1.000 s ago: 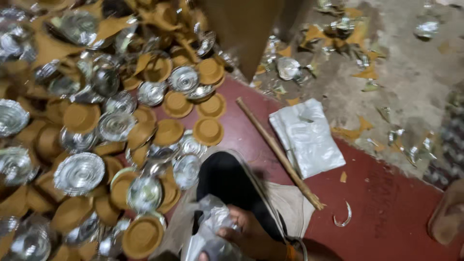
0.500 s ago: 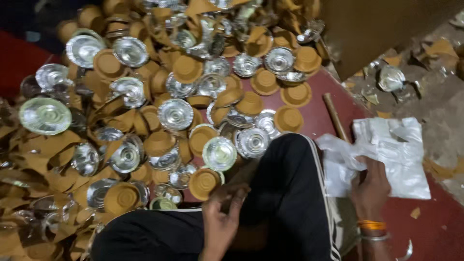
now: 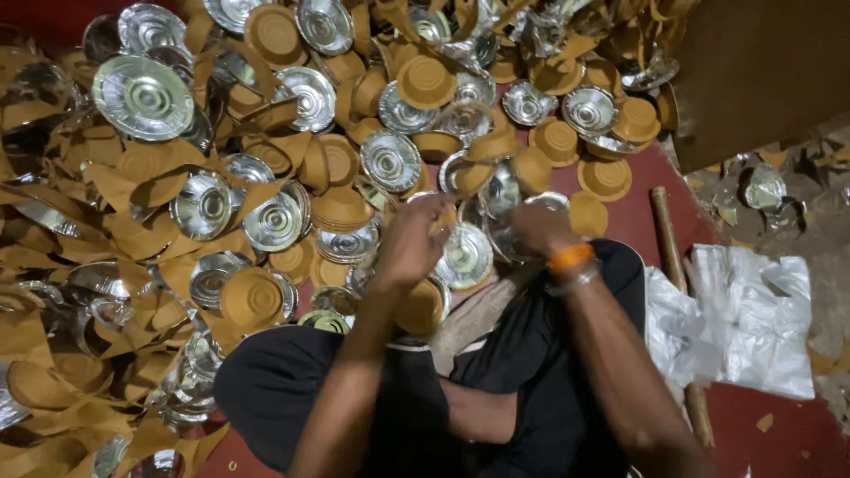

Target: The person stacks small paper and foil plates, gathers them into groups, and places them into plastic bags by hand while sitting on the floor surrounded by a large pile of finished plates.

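Where the red floor (image 3: 779,434) meets the heap, a great spread of paper bowls (image 3: 266,177) covers most of the view: brown card backs and silver foil faces, mixed with brown offcut strips. Largest single piece: a wide silver plate (image 3: 143,96) at upper left. A brown board (image 3: 761,71) stands at upper right. To the right lie crumpled clear plastic bags (image 3: 753,327), with a wooden stick (image 3: 670,248) running beside and under them.

The person sits with knees in dark cloth (image 3: 292,389) at the heap's near edge. Both hands are up together over the pile, close but blurred.

Left hand (image 3: 409,243): fingers curled inward, seemingly pinching something small at the fingertips; what it is I cannot tell. Right hand (image 3: 537,226), orange band at the wrist: curled too, knuckles toward the camera, apparently against a silver bowl (image 3: 465,257) that sits just below and between the hands, at the heap's edge. Whether it truly grips it, I cannot tell.

Change from half a second ago: the right hand was then out on the plastic bags and the left lay low by the knee. Now both have come to the bowls, and the bags lie untouched. Judged from that, bag-handling has paused and bowl-gathering is in hand. A second ago the view sat further right, with a bag held near the lap.
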